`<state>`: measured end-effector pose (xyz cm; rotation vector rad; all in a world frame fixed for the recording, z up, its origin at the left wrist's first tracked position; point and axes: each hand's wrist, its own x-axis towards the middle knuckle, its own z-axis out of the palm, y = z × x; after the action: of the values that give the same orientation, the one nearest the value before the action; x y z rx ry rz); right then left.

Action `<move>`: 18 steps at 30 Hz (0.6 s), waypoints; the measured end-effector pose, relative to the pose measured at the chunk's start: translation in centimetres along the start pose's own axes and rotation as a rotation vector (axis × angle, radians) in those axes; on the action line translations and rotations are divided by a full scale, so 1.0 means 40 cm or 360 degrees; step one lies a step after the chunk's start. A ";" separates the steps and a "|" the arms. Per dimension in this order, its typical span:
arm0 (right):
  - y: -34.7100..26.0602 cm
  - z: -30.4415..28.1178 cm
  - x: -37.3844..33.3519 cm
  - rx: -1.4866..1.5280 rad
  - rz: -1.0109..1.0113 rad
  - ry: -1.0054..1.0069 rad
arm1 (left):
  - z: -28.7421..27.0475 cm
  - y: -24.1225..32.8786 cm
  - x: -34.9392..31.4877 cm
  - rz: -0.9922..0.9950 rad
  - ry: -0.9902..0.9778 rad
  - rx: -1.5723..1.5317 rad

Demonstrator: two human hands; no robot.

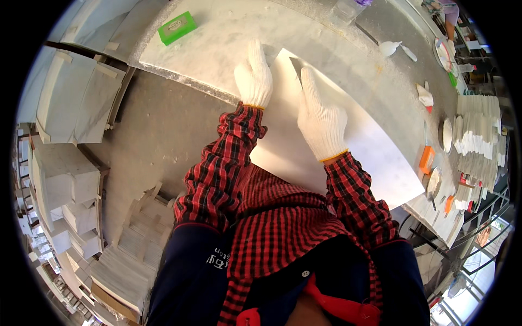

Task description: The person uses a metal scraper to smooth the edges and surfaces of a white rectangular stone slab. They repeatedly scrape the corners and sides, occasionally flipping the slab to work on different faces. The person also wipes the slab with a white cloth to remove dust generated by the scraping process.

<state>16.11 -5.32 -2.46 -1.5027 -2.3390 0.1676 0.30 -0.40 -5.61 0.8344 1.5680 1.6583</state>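
A large white slab (359,144) lies tilted across the worktable (217,41) in front of me, one corner pointing away. My left hand (254,79), in a white knitted glove, rests beside the slab's left edge near that corner. Its fingers reach forward, stretched out, with nothing visible in them. On the slab's upper face lies my right hand (322,119), gloved the same way, with the index finger extended toward the far corner. A narrow dark patch shows beside that fingertip; I cannot tell whether it is a shadow or a thin object. The undersides of both hands are hidden.
A green box (177,28) sits at the table's far left. Along the right side are a clear plastic container (348,10), an orange tool (427,159), round dishes (434,182) and a stack of white tiles (478,130). Stacked pale slabs (76,98) stand at the left.
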 end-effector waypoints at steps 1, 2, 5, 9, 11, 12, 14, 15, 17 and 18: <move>0.001 0.001 -0.003 -0.0015 -0.0003 -0.0031 | -0.002 0.002 -0.004 0.0006 0.0019 0.0001; -0.005 0.005 -0.018 0.0033 -0.0023 -0.0069 | -0.006 0.006 -0.012 0.0012 0.0037 0.0002; -0.005 0.010 -0.047 0.0166 -0.0184 -0.0019 | -0.004 0.012 -0.005 0.0039 0.0024 -0.0002; 0.024 0.012 -0.026 -0.0037 -0.0206 0.0256 | -0.009 0.017 -0.008 -0.0003 -0.0016 0.0010; 0.030 0.013 -0.002 -0.0025 -0.0175 0.0227 | -0.008 0.001 0.001 -0.0041 0.0008 0.0033; 0.029 0.015 0.001 -0.0023 -0.0156 0.0228 | -0.008 0.000 0.000 -0.0062 0.0018 0.0048; 0.026 0.020 0.002 -0.0022 -0.0114 0.0231 | -0.005 0.001 -0.007 -0.0009 -0.0010 0.0028; 0.026 0.016 0.001 -0.0050 -0.0102 0.0191 | -0.002 0.010 -0.007 0.0025 -0.0029 0.0014; 0.027 0.006 -0.009 -0.0108 -0.0071 0.0111 | 0.000 0.006 -0.007 0.0030 0.0027 0.0037; 0.025 0.002 -0.013 -0.0094 -0.0054 -0.0004 | -0.001 0.003 -0.005 0.0037 0.0056 0.0053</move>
<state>17.14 -5.37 -2.94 -1.4901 -2.3893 0.0924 0.39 -0.59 -5.50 0.8477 1.6201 1.6756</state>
